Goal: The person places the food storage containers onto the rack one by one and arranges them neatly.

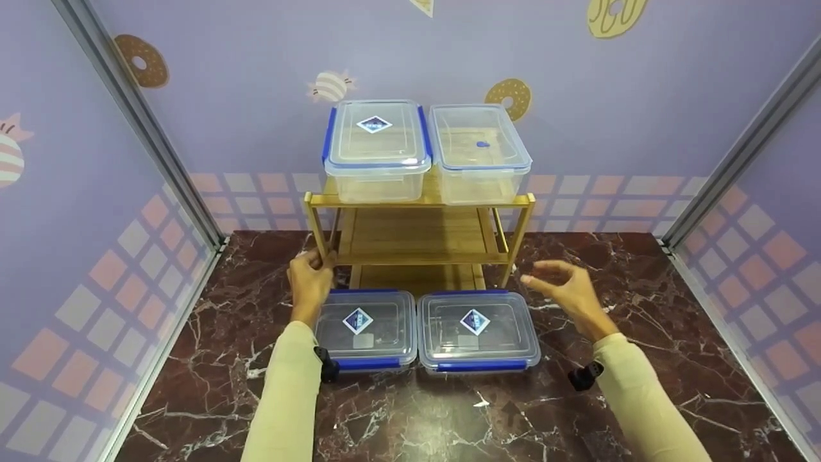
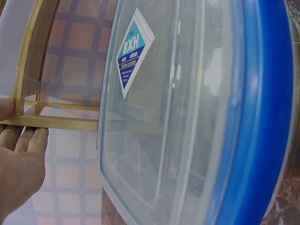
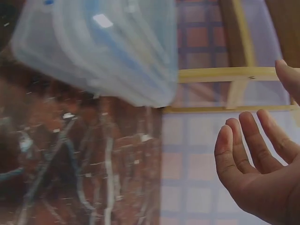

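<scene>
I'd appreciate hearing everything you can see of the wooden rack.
The wooden rack stands upright on the dark marbled surface. It looks yellowish-brown, with slim legs and three visible shelf levels. Two clear boxes sit on top. The left grip holds its left front leg near the middle shelf; the right grip appears apart from it.

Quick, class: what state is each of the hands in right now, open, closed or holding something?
Left hand: holding the wooden rack by its side.
Right hand: open, holding nothing.
</scene>
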Motion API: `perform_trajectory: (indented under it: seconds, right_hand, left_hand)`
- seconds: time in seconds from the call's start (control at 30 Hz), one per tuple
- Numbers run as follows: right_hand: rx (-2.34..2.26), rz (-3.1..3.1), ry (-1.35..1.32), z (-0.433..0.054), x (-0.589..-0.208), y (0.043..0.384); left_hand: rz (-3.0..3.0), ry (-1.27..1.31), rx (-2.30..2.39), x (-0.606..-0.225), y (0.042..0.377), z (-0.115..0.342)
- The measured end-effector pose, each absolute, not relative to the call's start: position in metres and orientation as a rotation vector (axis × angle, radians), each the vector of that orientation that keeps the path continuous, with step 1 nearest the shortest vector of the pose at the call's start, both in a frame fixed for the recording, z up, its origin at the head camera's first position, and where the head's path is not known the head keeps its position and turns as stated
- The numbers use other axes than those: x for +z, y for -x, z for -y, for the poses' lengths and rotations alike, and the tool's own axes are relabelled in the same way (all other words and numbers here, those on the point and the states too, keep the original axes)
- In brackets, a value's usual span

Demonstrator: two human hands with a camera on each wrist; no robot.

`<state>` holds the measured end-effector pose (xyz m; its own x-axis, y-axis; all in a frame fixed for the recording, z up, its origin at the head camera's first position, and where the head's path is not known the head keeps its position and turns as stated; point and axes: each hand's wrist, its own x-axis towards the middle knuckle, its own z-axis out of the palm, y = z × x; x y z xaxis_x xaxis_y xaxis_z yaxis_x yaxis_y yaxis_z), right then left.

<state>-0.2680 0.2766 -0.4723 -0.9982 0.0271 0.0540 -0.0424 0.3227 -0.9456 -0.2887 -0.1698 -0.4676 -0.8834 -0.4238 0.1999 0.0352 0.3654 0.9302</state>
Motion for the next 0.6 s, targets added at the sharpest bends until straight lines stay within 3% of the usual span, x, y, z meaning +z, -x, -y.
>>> perform_trajectory:
  seconds: [0.6]
  right_hand:
    - [1.802,2.638,0.012,-0.261,-0.518,0.282]
  left_hand:
    - [2.202,-0.346,-1.54,-0.467,0.288,0.17]
